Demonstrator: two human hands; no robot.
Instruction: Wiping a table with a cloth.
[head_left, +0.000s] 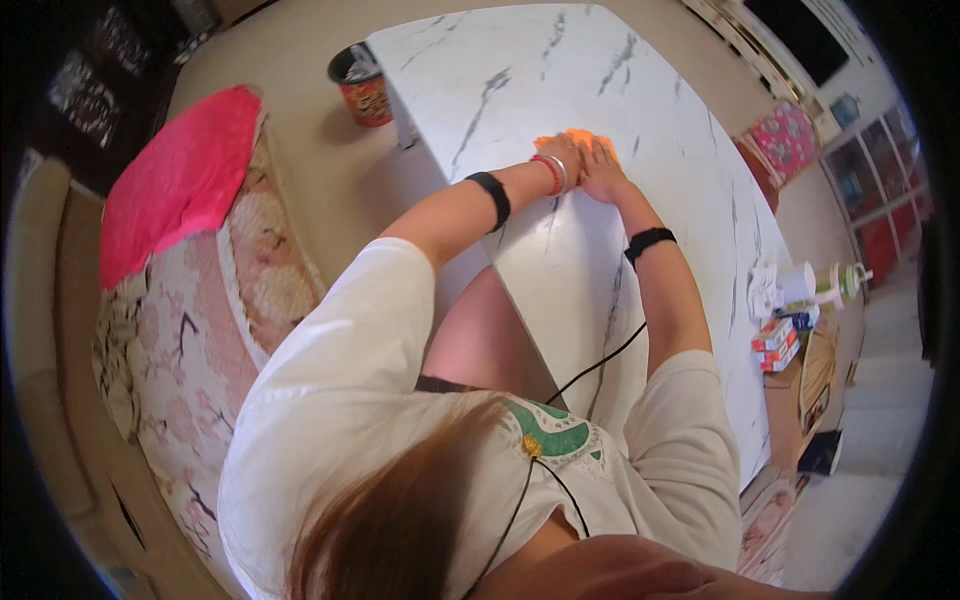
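Observation:
An orange cloth (577, 136) lies on the white, grey-veined tabletop (540, 82), largely covered by both hands. My left hand (566, 157), with a red bracelet and a silver bangle at the wrist, presses on the cloth's left and middle part. Close beside it, touching, my right hand (600, 174) rests with its fingers stretched over the cloth's right part. Whether the fingers pinch the cloth is hidden. Each forearm wears a black band.
A bin (366, 101) stands on the floor beyond the table's left edge. Small boxes (776, 345), a white cup (796, 283) and a green bottle (838, 285) stand by the table's right edge. A sofa with a pink cover (184, 180) is at left. A black cable hangs near the table edge.

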